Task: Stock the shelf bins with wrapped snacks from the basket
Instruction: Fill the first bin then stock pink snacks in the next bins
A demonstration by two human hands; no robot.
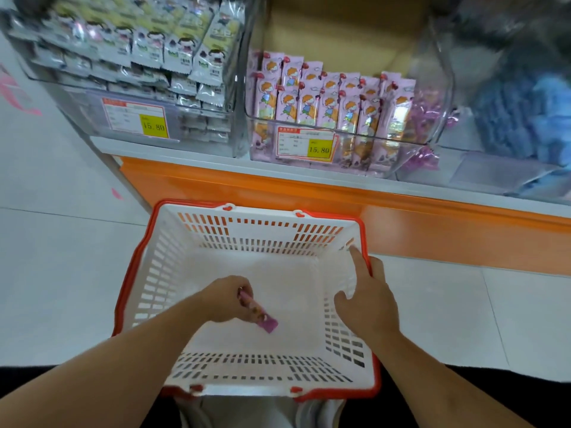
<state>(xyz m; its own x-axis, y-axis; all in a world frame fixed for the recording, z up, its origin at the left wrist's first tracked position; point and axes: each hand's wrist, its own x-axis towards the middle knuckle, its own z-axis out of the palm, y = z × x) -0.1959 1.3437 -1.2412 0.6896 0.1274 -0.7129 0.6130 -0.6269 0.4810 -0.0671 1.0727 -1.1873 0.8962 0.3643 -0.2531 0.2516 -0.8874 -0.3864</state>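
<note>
While the white basket [247, 291] with its red rim sits low in the middle of the frame, a single pink wrapped snack [258, 312] is pinched inside it by the left hand [227, 299], whose fingers are curled round the upper end of the packet. The packet's lower end points toward the lower right and lies just above, or on, the basket's pale floor; which of the two cannot be told. No other packets are seen in the basket. The right hand [367, 299] is laid over the basket's right wall, with the forefinger stretched straight along the inside toward the far corner, the thumb inside the wall, and the other fingers hooked over the red rim on the outside.

Above the basket, in the upper middle of the frame, a clear shelf bin [411, 156] is seen part-filled with upright pink packets [327, 100] of the same colour, and a price tag [306, 145] is fixed to its front. To the upper left, a second clear bin [234, 131] is stacked with grey-white and yellow packets [160, 50] and carries its own price tag [136, 117]. At the upper right, a third clear bin [445, 72] holding blurred blue items [525, 115] is partly shown. All the bins are carried on a shelf with an orange front band [401, 223], and white floor tiles [61, 242] are seen at the left and right.
</note>
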